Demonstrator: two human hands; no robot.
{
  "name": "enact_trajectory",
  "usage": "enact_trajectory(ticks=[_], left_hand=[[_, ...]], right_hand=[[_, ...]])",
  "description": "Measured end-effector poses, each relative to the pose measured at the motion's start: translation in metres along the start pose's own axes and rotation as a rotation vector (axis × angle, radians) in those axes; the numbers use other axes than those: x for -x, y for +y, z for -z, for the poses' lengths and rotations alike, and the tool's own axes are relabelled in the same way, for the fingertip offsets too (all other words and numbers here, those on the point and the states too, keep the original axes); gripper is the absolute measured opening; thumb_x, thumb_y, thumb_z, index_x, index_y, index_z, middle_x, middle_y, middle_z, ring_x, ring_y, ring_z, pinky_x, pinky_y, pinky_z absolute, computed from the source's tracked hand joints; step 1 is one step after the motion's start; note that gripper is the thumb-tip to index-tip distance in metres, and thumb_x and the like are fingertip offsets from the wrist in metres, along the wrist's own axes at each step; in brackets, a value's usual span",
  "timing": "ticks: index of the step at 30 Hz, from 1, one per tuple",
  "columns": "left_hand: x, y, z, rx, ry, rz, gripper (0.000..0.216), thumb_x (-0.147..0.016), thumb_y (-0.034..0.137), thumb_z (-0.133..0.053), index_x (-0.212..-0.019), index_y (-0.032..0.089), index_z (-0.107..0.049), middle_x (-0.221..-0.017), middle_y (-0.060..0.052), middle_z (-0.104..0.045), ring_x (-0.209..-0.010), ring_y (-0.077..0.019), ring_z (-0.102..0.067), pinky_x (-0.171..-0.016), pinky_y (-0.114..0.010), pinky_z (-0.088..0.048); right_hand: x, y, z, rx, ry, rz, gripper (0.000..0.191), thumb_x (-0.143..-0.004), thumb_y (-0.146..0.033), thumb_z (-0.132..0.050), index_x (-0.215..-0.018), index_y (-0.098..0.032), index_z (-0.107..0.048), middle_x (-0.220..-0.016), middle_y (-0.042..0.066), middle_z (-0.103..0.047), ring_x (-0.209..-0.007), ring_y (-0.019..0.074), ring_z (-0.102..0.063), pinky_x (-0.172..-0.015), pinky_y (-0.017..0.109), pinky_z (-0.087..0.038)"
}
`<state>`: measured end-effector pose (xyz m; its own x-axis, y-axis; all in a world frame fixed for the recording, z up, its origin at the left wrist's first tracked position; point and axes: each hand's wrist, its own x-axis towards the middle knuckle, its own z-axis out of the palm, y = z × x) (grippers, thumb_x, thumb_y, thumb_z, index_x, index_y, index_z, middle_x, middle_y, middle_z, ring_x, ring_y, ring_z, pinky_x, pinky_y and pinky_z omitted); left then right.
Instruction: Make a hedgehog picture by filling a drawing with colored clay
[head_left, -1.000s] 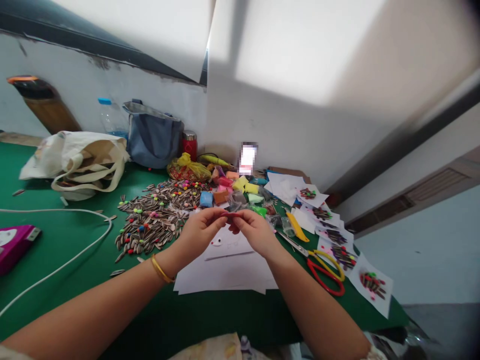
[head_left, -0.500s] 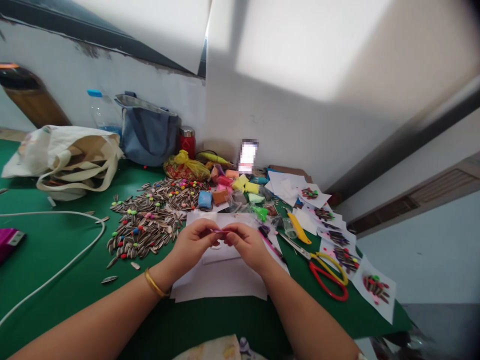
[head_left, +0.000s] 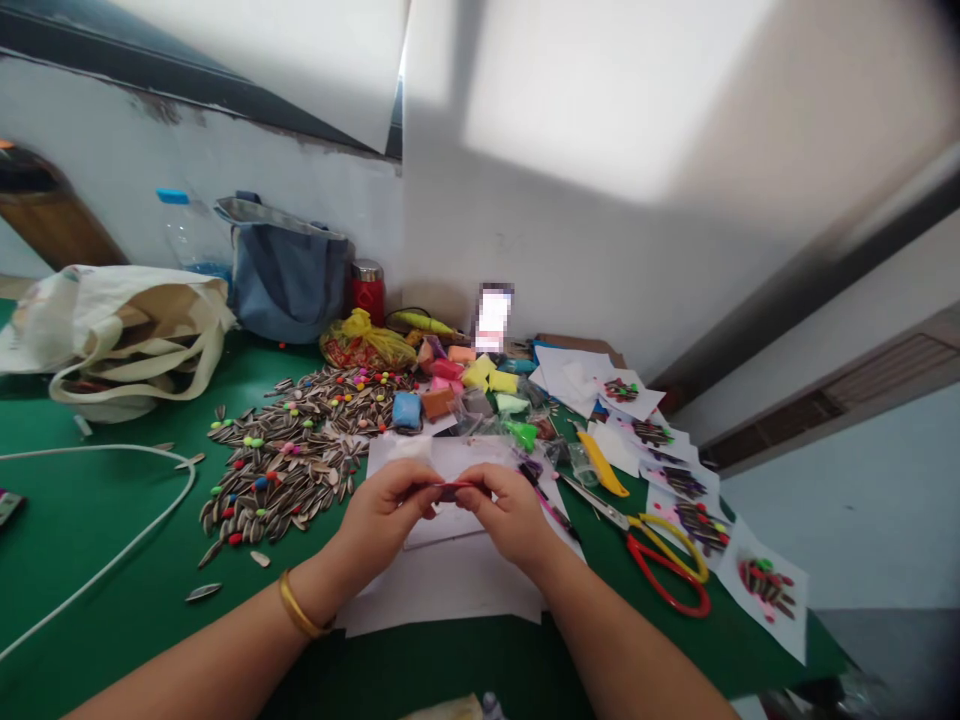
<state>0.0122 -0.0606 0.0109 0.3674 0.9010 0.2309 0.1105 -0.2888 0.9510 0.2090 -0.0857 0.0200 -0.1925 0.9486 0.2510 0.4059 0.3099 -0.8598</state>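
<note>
My left hand (head_left: 391, 508) and my right hand (head_left: 501, 512) meet over the white paper (head_left: 480, 590). Between their fingertips they pinch a small, thin reddish-pink strip (head_left: 450, 487); its kind is too small to make out. Both hands are closed on it, thumbs against the forefingers. Just left of my left hand spreads a pile of striped sunflower seeds (head_left: 289, 465), dotted with bright coloured bits. Beyond the hands lie soft blocks that look like modelling clay, among them a blue block (head_left: 407, 410) and a brown block (head_left: 438, 403).
Scissors with red and yellow handles (head_left: 667, 560) lie open on the right, beside a yellow utility knife (head_left: 602, 464). Paper sheets bearing seed arrangements (head_left: 766, 585) line the right edge. Bags (head_left: 289, 280), a red flask (head_left: 367, 292) and a white cable (head_left: 161, 515) occupy the left.
The view has shifted slightly, so most things sit a little lower. The strip shows redder and more plainly between my fingertips; both hands keep their pinch on it.
</note>
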Motion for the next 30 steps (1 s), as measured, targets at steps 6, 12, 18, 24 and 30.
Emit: enact_trajectory(ticks=[6,12,18,24,30], left_hand=[[-0.002,0.004,0.003,-0.022,0.044,-0.101,0.011,-0.084,0.029,-0.070,-0.091,0.021,-0.071,-0.091,-0.005,-0.069,-0.083,-0.0191,-0.068,-0.072,-0.030,-0.058],[-0.002,0.002,0.004,-0.075,0.088,-0.172,0.008,-0.086,0.028,-0.068,-0.091,0.021,-0.070,-0.094,-0.006,-0.067,-0.091,-0.0200,-0.065,-0.079,-0.033,-0.056],[0.004,-0.006,-0.003,-0.160,0.120,-0.203,0.029,-0.089,0.022,-0.064,-0.117,0.025,-0.060,-0.109,-0.006,-0.060,-0.091,-0.0170,-0.063,-0.086,-0.036,-0.056],[0.001,-0.002,0.003,-0.299,-0.039,-0.194,0.021,-0.091,0.026,-0.062,-0.111,0.025,-0.068,-0.104,-0.006,-0.062,-0.091,-0.0179,-0.062,-0.082,-0.032,-0.053],[-0.003,-0.004,0.005,-0.349,0.032,-0.135,0.014,-0.091,0.031,-0.061,-0.085,0.022,-0.070,-0.079,-0.002,-0.068,-0.075,-0.0169,-0.061,-0.068,-0.028,-0.049]], right_hand=[[-0.001,0.003,-0.002,-0.308,-0.001,-0.089,0.031,-0.091,-0.048,-0.059,-0.091,-0.019,-0.071,-0.073,0.003,-0.068,-0.069,0.0162,-0.062,-0.066,0.028,-0.049],[-0.003,0.012,-0.012,-0.464,-0.001,-0.178,0.036,-0.077,-0.052,-0.075,-0.096,-0.021,-0.068,-0.081,0.002,-0.067,-0.074,0.0162,-0.062,-0.067,0.028,-0.050],[-0.003,0.007,-0.012,-0.452,-0.112,-0.203,0.029,-0.082,-0.043,-0.072,-0.101,-0.021,-0.068,-0.090,0.003,-0.069,-0.081,0.0174,-0.063,-0.074,0.031,-0.050],[-0.001,0.003,-0.008,-0.047,0.035,-0.028,0.010,-0.085,-0.029,-0.065,-0.084,-0.020,-0.069,-0.078,0.002,-0.066,-0.074,0.0163,-0.059,-0.068,0.028,-0.045],[0.001,0.002,-0.006,-0.036,0.065,-0.006,0.015,-0.089,-0.033,-0.063,-0.090,-0.021,-0.071,-0.084,0.004,-0.069,-0.077,0.0174,-0.061,-0.070,0.030,-0.047]])
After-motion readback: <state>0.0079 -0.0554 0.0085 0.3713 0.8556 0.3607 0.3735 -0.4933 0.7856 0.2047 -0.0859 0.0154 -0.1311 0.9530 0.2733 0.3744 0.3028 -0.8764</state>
